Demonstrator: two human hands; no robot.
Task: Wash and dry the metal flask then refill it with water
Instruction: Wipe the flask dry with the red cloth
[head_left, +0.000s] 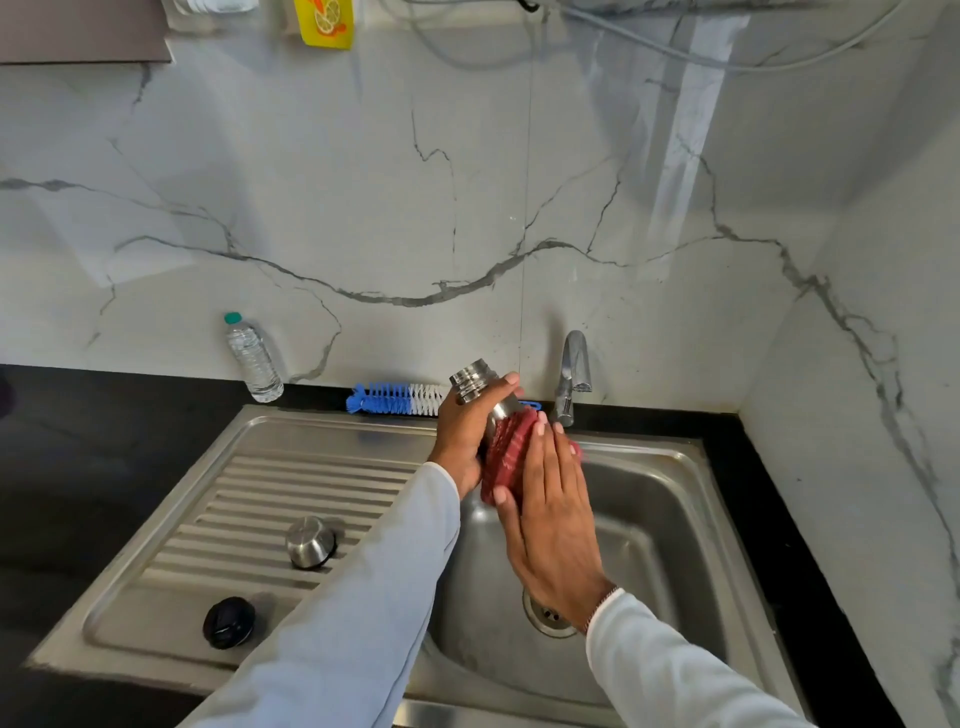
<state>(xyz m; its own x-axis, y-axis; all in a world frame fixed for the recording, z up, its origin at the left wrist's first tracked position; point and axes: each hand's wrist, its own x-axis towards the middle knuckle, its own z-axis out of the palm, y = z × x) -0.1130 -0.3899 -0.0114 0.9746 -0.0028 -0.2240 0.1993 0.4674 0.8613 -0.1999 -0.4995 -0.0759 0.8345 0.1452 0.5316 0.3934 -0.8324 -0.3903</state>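
Now we are holding the metal flask (480, 389) tilted over the sink (670, 525), our left hand (467, 431) gripping its neck, our right hand (550, 499) pressing flat the red cloth (506, 452) against it.

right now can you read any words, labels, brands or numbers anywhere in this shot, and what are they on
No text can be read anywhere in this view.
yellow pack at the top edge: shows citrus slice pictures, any lettering is too blurred to read.
plastic water bottle on the counter: no legible label.
metal flask, steel cap and black lid: no markings visible.
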